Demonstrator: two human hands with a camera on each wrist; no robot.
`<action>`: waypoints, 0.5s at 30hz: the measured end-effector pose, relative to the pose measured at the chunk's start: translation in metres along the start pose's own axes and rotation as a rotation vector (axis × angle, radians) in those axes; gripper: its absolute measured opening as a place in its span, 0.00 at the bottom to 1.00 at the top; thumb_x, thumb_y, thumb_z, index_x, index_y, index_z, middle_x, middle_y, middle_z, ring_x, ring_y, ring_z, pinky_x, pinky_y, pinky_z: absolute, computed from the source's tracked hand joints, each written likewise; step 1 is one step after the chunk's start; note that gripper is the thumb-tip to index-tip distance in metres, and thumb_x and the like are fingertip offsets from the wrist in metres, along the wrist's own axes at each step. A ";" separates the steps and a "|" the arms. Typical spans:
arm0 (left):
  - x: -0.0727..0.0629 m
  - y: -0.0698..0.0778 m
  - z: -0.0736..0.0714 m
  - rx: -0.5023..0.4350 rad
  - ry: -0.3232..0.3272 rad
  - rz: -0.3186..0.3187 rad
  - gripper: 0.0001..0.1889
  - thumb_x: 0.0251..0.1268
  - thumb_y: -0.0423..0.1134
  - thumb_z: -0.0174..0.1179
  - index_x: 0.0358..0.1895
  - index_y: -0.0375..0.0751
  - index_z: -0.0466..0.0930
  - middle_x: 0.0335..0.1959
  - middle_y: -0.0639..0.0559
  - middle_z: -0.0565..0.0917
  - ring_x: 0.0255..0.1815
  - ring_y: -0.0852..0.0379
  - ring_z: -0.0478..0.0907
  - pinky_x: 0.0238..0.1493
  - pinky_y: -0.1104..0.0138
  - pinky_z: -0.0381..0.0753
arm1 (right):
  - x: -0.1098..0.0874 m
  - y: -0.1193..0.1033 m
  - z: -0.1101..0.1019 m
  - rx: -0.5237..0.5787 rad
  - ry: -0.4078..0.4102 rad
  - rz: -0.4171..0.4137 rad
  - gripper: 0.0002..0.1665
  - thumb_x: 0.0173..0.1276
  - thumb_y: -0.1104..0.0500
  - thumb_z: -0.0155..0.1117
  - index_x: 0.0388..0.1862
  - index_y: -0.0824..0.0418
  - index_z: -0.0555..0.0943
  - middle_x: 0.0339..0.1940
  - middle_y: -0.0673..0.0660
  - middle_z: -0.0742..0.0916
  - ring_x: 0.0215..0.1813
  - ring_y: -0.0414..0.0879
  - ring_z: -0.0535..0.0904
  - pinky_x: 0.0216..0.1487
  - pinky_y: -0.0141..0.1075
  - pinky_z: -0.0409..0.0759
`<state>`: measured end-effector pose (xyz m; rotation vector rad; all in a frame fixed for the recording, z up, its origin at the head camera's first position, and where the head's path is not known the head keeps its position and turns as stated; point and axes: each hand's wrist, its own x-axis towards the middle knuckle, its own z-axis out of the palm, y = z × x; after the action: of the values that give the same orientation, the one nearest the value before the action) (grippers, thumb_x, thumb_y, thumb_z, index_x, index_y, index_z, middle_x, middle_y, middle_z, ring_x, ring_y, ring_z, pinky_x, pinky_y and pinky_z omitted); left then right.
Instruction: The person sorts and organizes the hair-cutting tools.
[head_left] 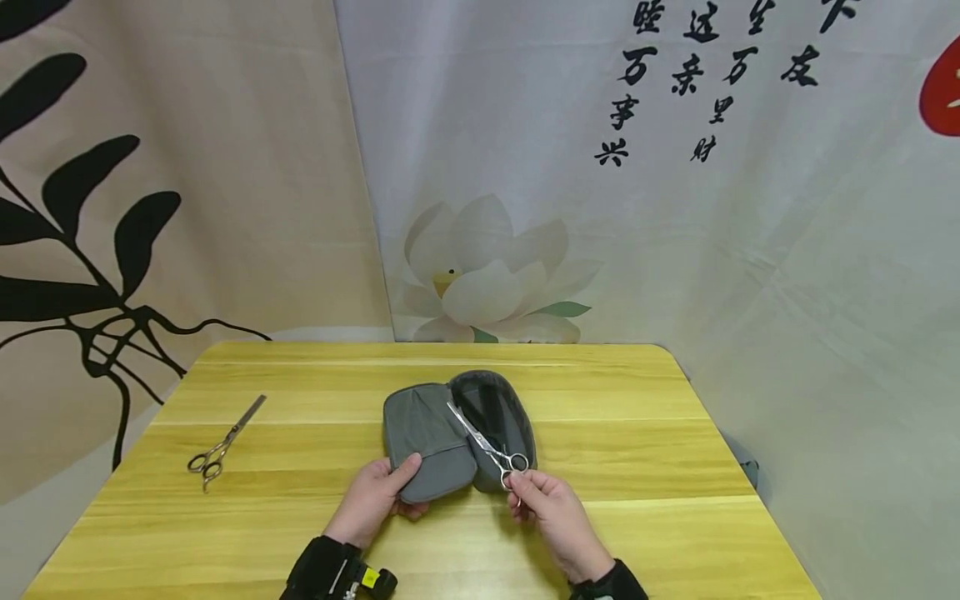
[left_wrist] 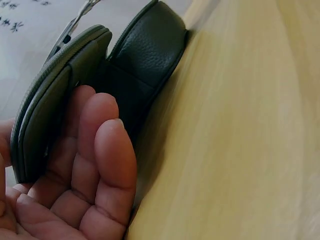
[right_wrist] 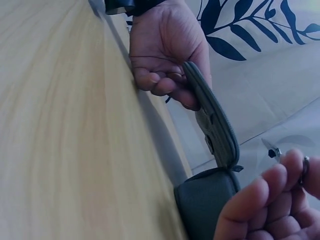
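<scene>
A grey zippered case (head_left: 438,442) lies spread apart on the table, its left flap tilted up. My left hand (head_left: 372,497) grips the flap's lower left corner, thumb on the inner face and fingers behind, as the left wrist view shows with the case (left_wrist: 145,50) beyond the fingers (left_wrist: 114,150). My right hand (head_left: 551,512) pinches silver scissors (head_left: 483,439) by a finger ring, the blades pointing up and left over the case's dark hollow half. In the right wrist view the right hand (right_wrist: 275,205) holds a ring near the case (right_wrist: 205,200).
A second pair of scissors (head_left: 225,446), with a wide straight blade, lies on the left of the wooden table (head_left: 622,467). Behind the table's far edge hangs a printed curtain (head_left: 637,250) with a lotus and dark writing.
</scene>
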<state>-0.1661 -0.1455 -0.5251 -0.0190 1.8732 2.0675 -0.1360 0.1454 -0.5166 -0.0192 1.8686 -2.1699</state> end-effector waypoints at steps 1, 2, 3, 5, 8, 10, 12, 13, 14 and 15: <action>0.000 -0.001 0.001 0.004 -0.007 -0.001 0.21 0.86 0.50 0.55 0.48 0.30 0.82 0.25 0.53 0.89 0.27 0.58 0.87 0.36 0.65 0.89 | 0.000 -0.001 -0.001 0.002 0.002 -0.002 0.14 0.82 0.53 0.64 0.44 0.63 0.86 0.29 0.44 0.87 0.33 0.36 0.82 0.39 0.30 0.82; 0.000 -0.001 0.002 0.008 -0.012 -0.001 0.21 0.86 0.50 0.55 0.47 0.31 0.82 0.24 0.53 0.89 0.27 0.58 0.87 0.35 0.65 0.88 | -0.001 -0.002 -0.002 0.004 0.006 -0.001 0.13 0.82 0.53 0.64 0.44 0.62 0.86 0.29 0.44 0.87 0.33 0.36 0.82 0.39 0.30 0.82; 0.000 -0.001 0.003 0.012 -0.014 -0.002 0.21 0.86 0.50 0.56 0.45 0.31 0.82 0.23 0.52 0.88 0.26 0.58 0.87 0.35 0.65 0.88 | -0.002 -0.002 -0.003 0.004 0.009 -0.003 0.12 0.82 0.53 0.64 0.43 0.61 0.86 0.30 0.44 0.87 0.33 0.36 0.81 0.39 0.30 0.82; 0.000 -0.002 0.005 0.021 -0.012 -0.006 0.21 0.85 0.51 0.56 0.43 0.33 0.83 0.22 0.52 0.87 0.26 0.58 0.86 0.34 0.65 0.87 | -0.004 -0.004 -0.005 0.004 0.022 0.000 0.12 0.81 0.53 0.64 0.43 0.60 0.87 0.30 0.45 0.87 0.33 0.36 0.81 0.39 0.30 0.82; -0.001 -0.002 0.006 0.032 -0.002 -0.010 0.22 0.85 0.51 0.57 0.41 0.33 0.83 0.21 0.52 0.87 0.25 0.58 0.85 0.34 0.65 0.87 | -0.007 -0.006 -0.008 -0.005 0.044 0.002 0.12 0.81 0.53 0.65 0.43 0.60 0.87 0.30 0.45 0.86 0.33 0.37 0.81 0.38 0.30 0.81; -0.001 -0.003 0.006 0.036 0.003 -0.014 0.22 0.85 0.52 0.57 0.40 0.33 0.83 0.21 0.51 0.87 0.25 0.58 0.85 0.34 0.65 0.87 | -0.010 -0.008 -0.009 -0.011 0.054 0.001 0.12 0.81 0.53 0.64 0.43 0.61 0.87 0.30 0.45 0.86 0.33 0.37 0.81 0.38 0.30 0.81; 0.000 -0.003 0.006 0.039 0.007 -0.018 0.22 0.84 0.52 0.57 0.40 0.33 0.83 0.21 0.51 0.87 0.25 0.58 0.85 0.34 0.65 0.87 | -0.012 -0.009 -0.011 -0.025 0.061 0.005 0.12 0.81 0.53 0.65 0.42 0.61 0.86 0.29 0.45 0.86 0.32 0.37 0.80 0.38 0.30 0.81; 0.000 -0.003 0.006 0.040 0.009 -0.019 0.22 0.84 0.52 0.58 0.40 0.33 0.83 0.21 0.51 0.87 0.25 0.58 0.85 0.34 0.65 0.87 | -0.013 -0.010 -0.011 -0.033 0.064 0.007 0.12 0.80 0.53 0.65 0.41 0.60 0.86 0.29 0.45 0.86 0.32 0.37 0.80 0.38 0.30 0.81; 0.000 -0.003 0.006 0.042 0.011 -0.020 0.22 0.84 0.52 0.58 0.40 0.33 0.83 0.21 0.51 0.87 0.25 0.58 0.85 0.34 0.65 0.87 | -0.015 -0.011 -0.011 -0.044 0.065 0.010 0.12 0.80 0.53 0.66 0.40 0.60 0.86 0.29 0.45 0.85 0.32 0.37 0.80 0.37 0.30 0.80; 0.000 -0.003 0.006 0.045 0.013 -0.022 0.22 0.84 0.52 0.58 0.40 0.33 0.83 0.21 0.51 0.87 0.25 0.58 0.85 0.33 0.65 0.87 | -0.017 -0.011 -0.012 -0.054 0.067 0.012 0.12 0.80 0.53 0.66 0.39 0.60 0.86 0.28 0.45 0.85 0.31 0.38 0.79 0.37 0.30 0.80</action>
<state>-0.1639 -0.1391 -0.5270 -0.0416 1.9179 2.0156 -0.1246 0.1618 -0.5046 0.0538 1.9580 -2.1372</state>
